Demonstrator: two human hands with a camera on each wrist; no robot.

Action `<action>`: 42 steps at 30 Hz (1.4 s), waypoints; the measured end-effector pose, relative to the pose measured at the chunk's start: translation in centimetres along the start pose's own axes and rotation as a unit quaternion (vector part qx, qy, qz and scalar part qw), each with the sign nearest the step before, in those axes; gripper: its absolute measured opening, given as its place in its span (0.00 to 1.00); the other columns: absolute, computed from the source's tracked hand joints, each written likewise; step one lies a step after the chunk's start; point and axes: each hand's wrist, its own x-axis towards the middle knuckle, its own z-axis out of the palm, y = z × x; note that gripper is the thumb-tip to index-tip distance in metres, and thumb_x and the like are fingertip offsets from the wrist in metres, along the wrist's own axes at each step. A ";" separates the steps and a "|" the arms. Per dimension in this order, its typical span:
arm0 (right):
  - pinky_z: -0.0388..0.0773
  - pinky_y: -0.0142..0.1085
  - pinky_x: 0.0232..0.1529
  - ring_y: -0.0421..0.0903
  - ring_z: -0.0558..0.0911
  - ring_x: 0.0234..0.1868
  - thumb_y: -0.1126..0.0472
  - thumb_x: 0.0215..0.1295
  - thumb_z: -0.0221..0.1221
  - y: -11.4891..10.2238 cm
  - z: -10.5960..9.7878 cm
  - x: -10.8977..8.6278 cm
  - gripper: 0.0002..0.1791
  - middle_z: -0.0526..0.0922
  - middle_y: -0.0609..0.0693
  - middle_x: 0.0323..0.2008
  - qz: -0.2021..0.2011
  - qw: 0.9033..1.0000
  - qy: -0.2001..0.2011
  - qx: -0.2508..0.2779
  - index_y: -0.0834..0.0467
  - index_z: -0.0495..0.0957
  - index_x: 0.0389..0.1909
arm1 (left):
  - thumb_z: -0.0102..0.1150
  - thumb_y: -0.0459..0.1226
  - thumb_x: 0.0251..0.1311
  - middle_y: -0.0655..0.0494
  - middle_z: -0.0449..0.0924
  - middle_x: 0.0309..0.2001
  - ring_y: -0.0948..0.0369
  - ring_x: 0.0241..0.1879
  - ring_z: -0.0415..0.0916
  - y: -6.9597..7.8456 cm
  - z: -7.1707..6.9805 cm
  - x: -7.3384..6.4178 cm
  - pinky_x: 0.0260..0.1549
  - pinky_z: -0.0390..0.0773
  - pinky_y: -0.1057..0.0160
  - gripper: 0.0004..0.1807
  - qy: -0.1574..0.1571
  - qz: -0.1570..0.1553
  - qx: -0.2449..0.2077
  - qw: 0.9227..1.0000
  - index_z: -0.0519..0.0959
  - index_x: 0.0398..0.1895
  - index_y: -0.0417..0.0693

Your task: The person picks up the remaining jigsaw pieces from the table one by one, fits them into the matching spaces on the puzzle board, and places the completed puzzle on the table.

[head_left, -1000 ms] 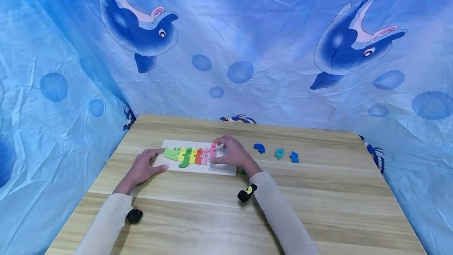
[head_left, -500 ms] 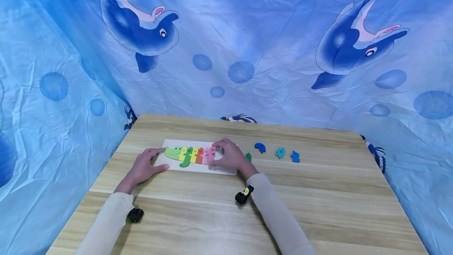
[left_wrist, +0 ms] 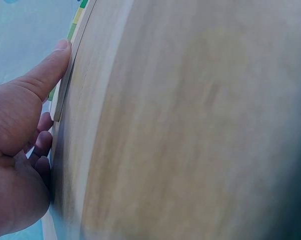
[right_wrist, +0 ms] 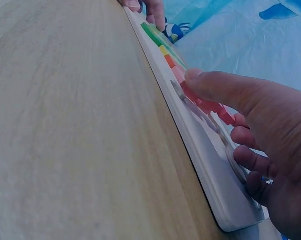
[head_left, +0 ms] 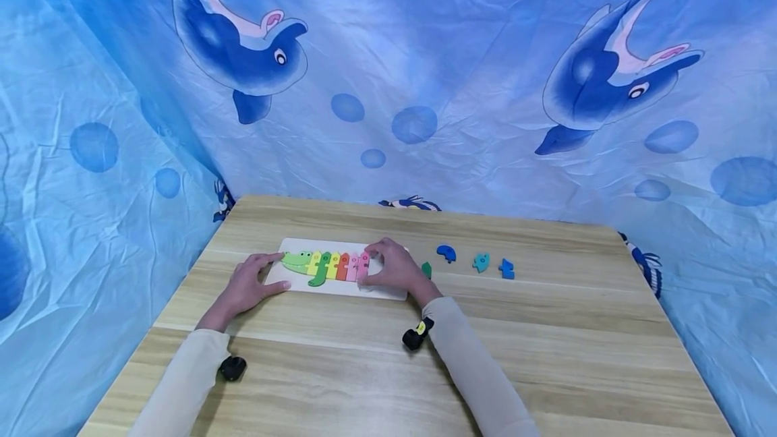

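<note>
A white puzzle board (head_left: 340,288) lies on the table with a crocodile picture built of coloured pieces. The green head piece (head_left: 296,261) is at its left, followed by yellow, green, orange and pink pieces. My left hand (head_left: 245,283) holds the board's left end, thumb on its front border and index finger by the snout. Between thumb and index finger, my right hand (head_left: 394,267) pinches a deep pink puzzle piece (head_left: 363,264) beside the lighter pink one. In the right wrist view the thumb presses at this piece, and an unfilled recess (right_wrist: 225,142) shows under the curled fingers.
Right of the board lie a dark blue piece (head_left: 446,253), a teal piece (head_left: 481,261) and another blue piece (head_left: 506,268). A green piece (head_left: 427,269) shows partly behind my right wrist. Blue sheeting (head_left: 485,174) hangs behind the wooden table (head_left: 577,329).
My right hand has brought the deep pink piece slightly left and down, against the lighter pink one. More of the green piece shows by the wrist. The left hand stays on the board.
</note>
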 end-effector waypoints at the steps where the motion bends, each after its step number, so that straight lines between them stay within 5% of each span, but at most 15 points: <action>1: 0.77 0.40 0.52 0.44 0.76 0.48 0.39 0.51 0.77 0.0 0.0 0.0 0.41 0.78 0.48 0.55 -0.001 1.000 0.000 -0.001 0.53 0.79 0.64 | 0.73 0.51 0.59 0.30 0.63 0.69 0.34 0.66 0.59 0.0 0.0 0.0 0.62 0.58 0.33 0.44 0.000 -0.001 0.000 1.000 0.68 0.74 0.42; 17: 0.76 0.43 0.60 0.45 0.76 0.52 0.37 0.48 0.77 0.0 0.5 0.1 0.42 0.76 0.48 0.52 0.001 1.000 -0.002 -0.010 0.53 0.80 0.63 | 0.73 0.51 0.59 0.30 0.63 0.70 0.34 0.68 0.58 -0.1 0.1 0.0 0.63 0.55 0.33 0.44 0.000 -0.004 -0.002 1.000 0.68 0.74 0.42; 42: 0.76 0.39 0.55 0.43 0.74 0.49 0.33 0.49 0.75 0.2 0.6 0.2 0.47 0.77 0.47 0.50 0.001 0.998 -0.022 -0.054 0.52 0.77 0.68 | 0.73 0.51 0.59 0.30 0.62 0.70 0.34 0.67 0.59 -0.2 0.2 0.0 0.63 0.58 0.34 0.44 -0.001 -0.005 0.003 1.000 0.68 0.74 0.43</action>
